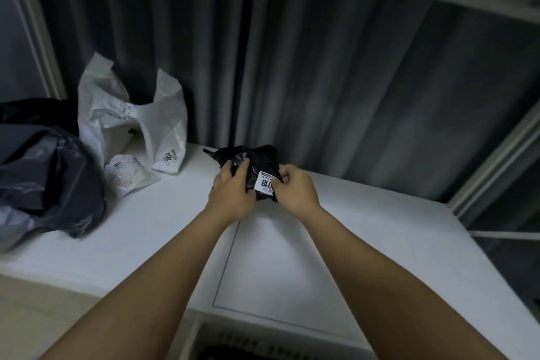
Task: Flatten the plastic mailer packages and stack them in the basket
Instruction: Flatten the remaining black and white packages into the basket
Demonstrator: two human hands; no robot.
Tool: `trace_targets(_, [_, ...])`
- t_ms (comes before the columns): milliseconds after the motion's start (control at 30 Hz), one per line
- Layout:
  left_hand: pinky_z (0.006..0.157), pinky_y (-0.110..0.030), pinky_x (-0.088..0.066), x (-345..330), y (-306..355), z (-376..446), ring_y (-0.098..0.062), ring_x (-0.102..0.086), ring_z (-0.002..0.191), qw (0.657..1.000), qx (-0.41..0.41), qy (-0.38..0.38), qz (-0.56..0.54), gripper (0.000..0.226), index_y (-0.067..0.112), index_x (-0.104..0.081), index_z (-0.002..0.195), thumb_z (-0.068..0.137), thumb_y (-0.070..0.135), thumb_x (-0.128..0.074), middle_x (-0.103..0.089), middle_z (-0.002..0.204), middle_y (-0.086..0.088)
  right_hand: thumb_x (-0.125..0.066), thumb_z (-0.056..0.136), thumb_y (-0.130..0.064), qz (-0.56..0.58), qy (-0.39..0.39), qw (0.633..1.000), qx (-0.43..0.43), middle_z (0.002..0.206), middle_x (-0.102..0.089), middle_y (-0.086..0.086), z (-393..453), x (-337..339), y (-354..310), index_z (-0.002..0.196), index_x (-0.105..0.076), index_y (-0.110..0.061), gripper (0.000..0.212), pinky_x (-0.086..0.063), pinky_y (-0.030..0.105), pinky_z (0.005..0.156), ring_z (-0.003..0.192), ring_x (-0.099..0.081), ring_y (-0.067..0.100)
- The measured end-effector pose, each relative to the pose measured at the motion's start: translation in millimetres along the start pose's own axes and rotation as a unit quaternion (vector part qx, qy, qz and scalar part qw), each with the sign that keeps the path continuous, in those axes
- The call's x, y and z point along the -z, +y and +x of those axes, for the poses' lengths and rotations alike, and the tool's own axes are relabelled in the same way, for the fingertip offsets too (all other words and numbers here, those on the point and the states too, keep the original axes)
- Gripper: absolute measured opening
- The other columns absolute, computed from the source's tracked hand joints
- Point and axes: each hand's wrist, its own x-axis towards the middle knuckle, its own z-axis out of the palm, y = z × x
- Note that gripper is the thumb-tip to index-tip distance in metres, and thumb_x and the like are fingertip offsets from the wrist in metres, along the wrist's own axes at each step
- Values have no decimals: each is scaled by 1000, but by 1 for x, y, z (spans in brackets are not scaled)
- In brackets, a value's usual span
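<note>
Both hands are out over the white tabletop now, working on a crumpled black mailer right in the middle of it. The left hand is gripping the bag's left side, fingers curled into the plastic, while the right hand is pinching the right edge, just beside the white label with its printed number. The mailer is bunched up into a ball, far from flat, and it is sitting at the far side of the tabletop, in front of the dark curtain.

This looks to me like the flattening step just getting going: the two hands are taking hold at opposite sides, ready to pull the thing open. What the next move calls for, I would say, is a steady outward tug to spread the plastic, then a press down on the tabletop to squeeze the air out.

Over on the left, more work is waiting: a big white mailer standing up loose and open, a small white packet lying just in front of it, and a heap of dark grey bags at the edge. At the bottom, just below the tabletop's near edge, something slatted and dark is peeking in, the basket I would guess, though too little of it is showing to be certain.
</note>
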Motion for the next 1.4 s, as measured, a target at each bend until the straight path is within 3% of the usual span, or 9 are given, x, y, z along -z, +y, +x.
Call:
trace_targets(100, [118,-43,-16,1,32,-39,-34,-5,146,1000,-3,-24,13,76,28,-8,153,92,23,-53,2,159,-15,-55,89,-13,-8,4,1000,-1,65,-49,-8,-44,45,-5,73,-50,-21,19,-38,27,60,70,-50,16])
trace_targets(267, [118,-45,-12,2,63,-79,-34,9,146,998,7,-58,33,86,31,-1,153,89,30,-58,14,159,-9,-57,91,-14,11,28,1000,-1,68,-53,-6,-92,94,-2,86,-55,-15,5,-40,28,63,72,-53,16])
trace_targets(433, [117,-46,-6,1,98,-124,-30,20,145,995,17,-73,-62,93,36,6,152,88,31,-61,21,158,-5,-57,93,-11,67,12,998,-18,84,-64,7,-149,135,12,86,-56,-14,8,-50,31,67,70,-60,17])
trace_targets(600, [117,-40,-14,6,107,-147,-27,-4,148,979,8,-43,-201,85,30,6,152,94,34,-56,10,160,-6,-53,96,-10,140,32,989,-45,97,-66,12,-186,159,24,98,-57,-4,8,-55,45,83,84,-64,26])
trace_targets(733, [115,-42,-26,14,110,-150,-23,-22,145,955,-13,-19,-294,81,25,-2,154,95,41,-55,-12,160,-2,-51,97,-11,135,28,990,-33,92,-66,10,-196,172,32,87,-52,-13,11,-51,36,78,79,-61,21])
trace_targets(900, [84,-28,-46,10,114,-147,-21,-61,106,944,-29,27,-327,33,12,-51,122,95,32,-56,-64,112,-4,-52,97,-15,107,13,994,-16,94,-67,11,-195,167,47,87,-52,-18,11,-51,37,76,89,-65,30])
trace_targets(1033, [73,-28,-43,-4,102,-140,-21,-60,89,953,-28,61,-294,12,11,-54,95,99,21,-51,-61,86,1,-51,98,-14,116,37,992,-28,88,-62,3,-188,154,69,93,-53,-13,6,-45,23,65,78,-59,17])
trace_targets(1233, [78,-24,-37,-32,77,-124,-19,-55,95,971,-21,65,-227,18,9,-51,110,100,24,-47,-59,101,-3,-50,97,-7,127,78,988,-50,79,-56,-2,-168,128,107,93,-51,-7,5,-41,11,55,72,-53,15])
trace_targets(1400, [66,-28,-40,-58,62,-107,-19,-58,83,967,24,10,-253,29,15,-41,108,97,41,-48,-60,91,-2,-48,97,-6,144,127,979,-71,78,-52,-3,-148,102,137,95,-49,-10,4,-37,12,57,70,-49,11])
